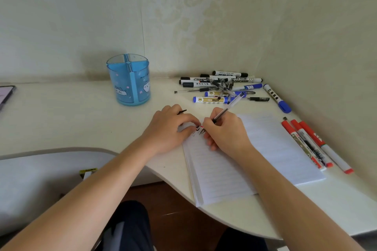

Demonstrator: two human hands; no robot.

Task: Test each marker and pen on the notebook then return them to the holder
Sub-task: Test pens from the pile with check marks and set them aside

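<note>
Bare forearms [81,199] nearest, my right hand [226,130] pinching a clear-barrelled pen [224,112] tip-down on the open white lined notebook [285,149], my left hand [165,130] curled round a slim black piece [183,111], translucent blue plastic holder [130,83] at eleven o'clock.

Both forearms bare, coming in from bottom corners, converging mid-frame. My left hand [168,128] palm down, knuckles up, fingers curled, fingertips pressed low; I grip small black piece [183,111], its end poking out at far side. My right hand [226,131] just beside left, fingers curled round pen [229,108] in writing grip, shaft tilted up-right, wrist low.
</note>
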